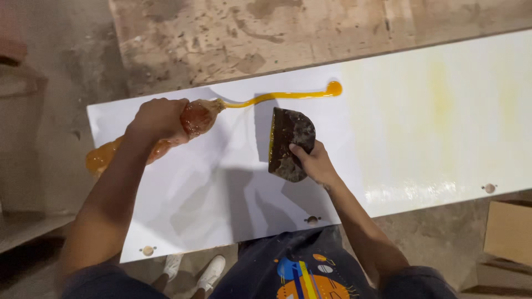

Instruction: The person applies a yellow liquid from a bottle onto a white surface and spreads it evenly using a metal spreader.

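Brown cardboard box (509,231), lower right

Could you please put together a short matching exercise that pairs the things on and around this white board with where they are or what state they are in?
Column one:
1. soft bag of amber glue
2. dark scraper pad
3. line of glue
4. cardboard box

Column two:
A. gripped by the right hand
B. lying along the far edge of the white board
C. standing on the floor at the right, off the board
D. squeezed in the left hand

Pairs: 1-D, 2-A, 3-B, 4-C
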